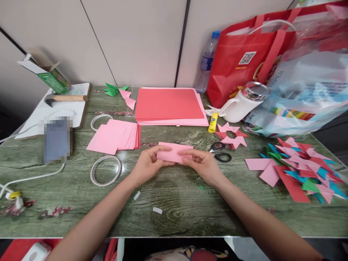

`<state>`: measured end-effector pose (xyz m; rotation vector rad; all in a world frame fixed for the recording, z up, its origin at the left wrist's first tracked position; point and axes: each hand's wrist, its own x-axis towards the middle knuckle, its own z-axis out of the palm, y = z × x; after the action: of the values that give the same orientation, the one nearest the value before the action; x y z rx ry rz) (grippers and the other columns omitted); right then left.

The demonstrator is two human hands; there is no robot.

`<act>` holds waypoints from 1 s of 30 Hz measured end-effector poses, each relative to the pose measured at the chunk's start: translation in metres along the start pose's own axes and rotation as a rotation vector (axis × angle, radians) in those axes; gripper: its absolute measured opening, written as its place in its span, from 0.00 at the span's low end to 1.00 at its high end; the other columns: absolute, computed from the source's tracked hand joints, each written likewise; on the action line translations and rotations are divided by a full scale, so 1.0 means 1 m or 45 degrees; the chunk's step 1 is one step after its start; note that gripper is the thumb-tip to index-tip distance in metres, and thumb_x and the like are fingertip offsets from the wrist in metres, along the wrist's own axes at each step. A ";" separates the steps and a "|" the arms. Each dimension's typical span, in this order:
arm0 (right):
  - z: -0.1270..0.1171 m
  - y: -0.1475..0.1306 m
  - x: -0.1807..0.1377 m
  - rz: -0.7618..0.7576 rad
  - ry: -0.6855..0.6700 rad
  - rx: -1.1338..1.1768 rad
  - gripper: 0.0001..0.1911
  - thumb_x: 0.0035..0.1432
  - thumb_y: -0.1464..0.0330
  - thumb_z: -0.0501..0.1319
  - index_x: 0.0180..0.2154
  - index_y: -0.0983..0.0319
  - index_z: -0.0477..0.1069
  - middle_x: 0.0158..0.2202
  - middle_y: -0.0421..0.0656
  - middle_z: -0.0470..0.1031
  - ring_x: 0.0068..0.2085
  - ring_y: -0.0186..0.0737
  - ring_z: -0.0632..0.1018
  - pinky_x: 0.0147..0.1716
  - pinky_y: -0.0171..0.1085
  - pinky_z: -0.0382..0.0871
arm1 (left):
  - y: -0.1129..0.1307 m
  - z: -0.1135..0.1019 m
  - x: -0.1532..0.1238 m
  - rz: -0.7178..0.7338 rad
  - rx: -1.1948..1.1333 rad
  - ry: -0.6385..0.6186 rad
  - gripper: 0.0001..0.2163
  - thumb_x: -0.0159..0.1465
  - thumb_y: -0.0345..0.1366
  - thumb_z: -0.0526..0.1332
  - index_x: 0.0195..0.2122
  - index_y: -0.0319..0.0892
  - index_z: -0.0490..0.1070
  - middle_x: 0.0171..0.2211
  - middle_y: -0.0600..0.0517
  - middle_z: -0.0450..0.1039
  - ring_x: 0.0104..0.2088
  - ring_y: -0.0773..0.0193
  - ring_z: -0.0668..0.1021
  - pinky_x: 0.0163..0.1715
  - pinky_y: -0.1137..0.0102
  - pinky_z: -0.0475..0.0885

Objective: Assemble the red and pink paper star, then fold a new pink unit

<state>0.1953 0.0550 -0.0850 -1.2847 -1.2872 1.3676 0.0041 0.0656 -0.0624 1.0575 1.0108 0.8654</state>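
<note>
Between my two hands is a folded pink paper, a wide rectangle held just above the table. My left hand pinches its left end, thumb below and fingers on top. At the right end my right hand grips it the same way. A stack of pink paper squares with red ones under it lies to the left of my left hand. Black-handled scissors rest just right of my right hand, their blades partly hidden. Behind the hands lie red paper sheets on top of pink ones.
Tape rolls lie at left, near a blurred phone-like object. On the right are a glue stick, a paper star ring, a white mug and a pile of folded papers. Bags stand behind.
</note>
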 end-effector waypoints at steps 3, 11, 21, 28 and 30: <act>0.000 0.000 -0.002 0.027 -0.045 0.155 0.09 0.48 0.62 0.65 0.31 0.59 0.76 0.34 0.40 0.78 0.35 0.39 0.78 0.38 0.40 0.73 | 0.000 -0.006 0.003 0.096 -0.095 0.070 0.15 0.49 0.29 0.61 0.40 0.37 0.74 0.38 0.49 0.76 0.35 0.58 0.80 0.42 0.62 0.74; 0.041 -0.002 -0.029 -0.026 -0.961 0.178 0.19 0.57 0.63 0.60 0.50 0.58 0.67 0.57 0.46 0.65 0.54 0.40 0.70 0.53 0.45 0.65 | 0.000 -0.022 0.016 0.468 -0.262 0.460 0.10 0.51 0.34 0.62 0.35 0.38 0.76 0.40 0.48 0.76 0.37 0.55 0.79 0.41 0.57 0.75; 0.110 0.005 -0.088 0.466 -1.452 0.675 0.28 0.47 0.50 0.63 0.44 0.62 0.68 0.42 0.48 0.76 0.46 0.39 0.76 0.49 0.42 0.66 | -0.008 -0.018 0.015 0.349 -0.304 0.220 0.12 0.52 0.36 0.64 0.38 0.38 0.74 0.32 0.51 0.76 0.30 0.59 0.80 0.38 0.56 0.77; 0.044 -0.012 -0.056 -0.030 -0.327 0.153 0.11 0.54 0.61 0.60 0.32 0.63 0.72 0.22 0.39 0.74 0.18 0.29 0.71 0.18 0.29 0.65 | -0.005 -0.013 0.011 0.459 -0.259 0.125 0.31 0.55 0.33 0.64 0.60 0.47 0.55 0.33 0.52 0.77 0.32 0.61 0.79 0.37 0.61 0.77; 0.019 -0.011 -0.035 -0.369 0.205 -0.118 0.07 0.54 0.64 0.61 0.33 0.62 0.72 0.26 0.41 0.74 0.26 0.33 0.74 0.26 0.32 0.69 | -0.004 -0.012 0.009 0.452 -0.250 0.115 0.36 0.55 0.34 0.64 0.63 0.48 0.47 0.36 0.51 0.77 0.33 0.61 0.79 0.36 0.64 0.77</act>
<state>0.1795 0.0194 -0.0706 -1.1899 -1.3756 0.9929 -0.0039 0.0761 -0.0702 1.0518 0.8029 1.2847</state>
